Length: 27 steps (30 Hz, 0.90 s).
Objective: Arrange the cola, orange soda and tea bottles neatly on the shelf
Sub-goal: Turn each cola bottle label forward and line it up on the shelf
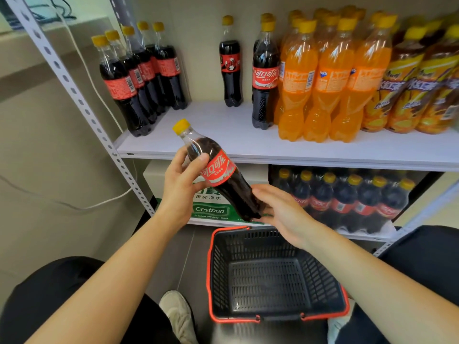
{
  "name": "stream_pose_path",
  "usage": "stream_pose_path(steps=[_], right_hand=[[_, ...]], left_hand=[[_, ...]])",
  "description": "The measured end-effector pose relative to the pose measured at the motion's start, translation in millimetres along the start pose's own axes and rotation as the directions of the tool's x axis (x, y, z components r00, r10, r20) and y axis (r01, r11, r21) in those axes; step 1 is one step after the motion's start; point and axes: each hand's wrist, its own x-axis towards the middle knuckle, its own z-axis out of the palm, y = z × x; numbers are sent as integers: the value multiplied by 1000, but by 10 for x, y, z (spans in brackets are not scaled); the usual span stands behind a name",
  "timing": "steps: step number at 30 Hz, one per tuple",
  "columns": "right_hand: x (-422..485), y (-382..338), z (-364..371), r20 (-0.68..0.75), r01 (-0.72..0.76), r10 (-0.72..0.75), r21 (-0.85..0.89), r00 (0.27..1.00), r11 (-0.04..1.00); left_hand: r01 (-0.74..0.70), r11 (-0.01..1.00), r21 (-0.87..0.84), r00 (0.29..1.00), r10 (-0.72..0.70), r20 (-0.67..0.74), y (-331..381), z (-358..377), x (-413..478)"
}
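Observation:
A cola bottle (218, 170) with a yellow cap and red label is tilted in front of the white shelf (223, 142). My left hand (180, 180) grips it around the neck and label. My right hand (278, 207) cups its bottom end. On the shelf a row of several cola bottles (139, 78) stands at the left. One cola bottle (230, 63) stands alone at the back, and another cola bottle (264, 75) stands beside the orange soda bottles (330, 78). Tea bottles (417, 80) fill the right end.
A black basket (273, 274) with red rim sits empty on the floor between my knees. The lower shelf holds a wrapped pack of cola (347, 197) and a Cestbon water carton (211, 207). A perforated metal upright (82, 105) borders the shelf's left side.

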Motion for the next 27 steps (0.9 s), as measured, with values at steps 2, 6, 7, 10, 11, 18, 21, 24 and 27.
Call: stream_pose_path(steps=[2,6,7,10,11,18,21,24,27], right_hand=[[-13,6,-2,-63,122,-138,-205,989,971],[-54,-16,33,-32,304,-365,-490,930,817],[-69,-28,51,-11,331,-393,-515,920,791],[-103,-52,111,44,415,-463,-525,885,743],[-108,-56,121,56,440,-483,-515,874,736],[-96,0,32,54,427,-465,-501,883,753],[-85,45,-22,55,412,-454,-529,889,742],[-63,82,-57,49,413,-471,-567,881,713],[-42,109,-63,45,413,-507,-644,861,644]], left_hand=[[-23,999,34,999,22,37,3,28,-30],[-85,988,127,988,67,140,4,84,-105],[-93,986,140,984,70,163,-2,99,-122],[-106,981,160,973,69,220,-27,151,-167],[-117,979,169,968,74,239,-39,166,-179],[-175,949,263,955,99,280,-34,176,-163],[-262,921,288,942,178,286,37,148,-143],[-330,883,334,919,220,328,65,118,-167],[-432,796,424,877,262,402,84,90,-186]])
